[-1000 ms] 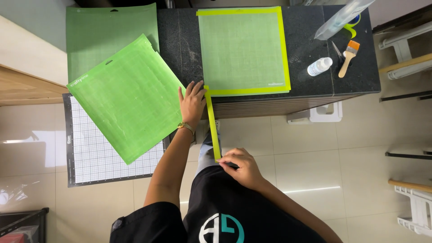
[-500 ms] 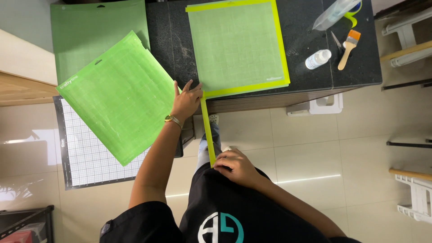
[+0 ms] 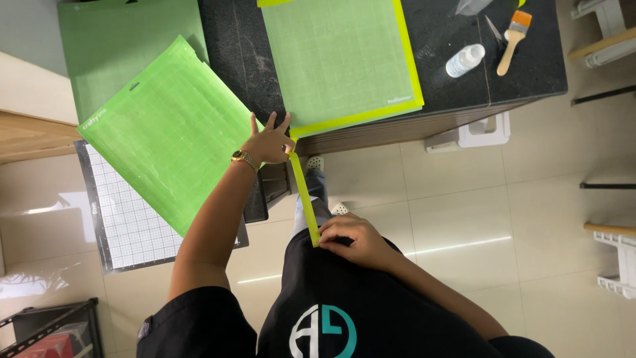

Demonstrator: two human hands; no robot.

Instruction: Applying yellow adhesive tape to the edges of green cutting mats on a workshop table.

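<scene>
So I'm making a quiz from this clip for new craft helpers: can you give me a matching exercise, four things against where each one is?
Things:
1. Brush
2. Strip
3. Watch
4. Grid mat

Places:
A. Under the loose green mat, off the table's left end
B. On the left wrist
C. Stretched between the left hand and the right hand
D. On the dark table, beside the white bottle

Pairs: 1-D, 2-C, 3-B, 4-A
</scene>
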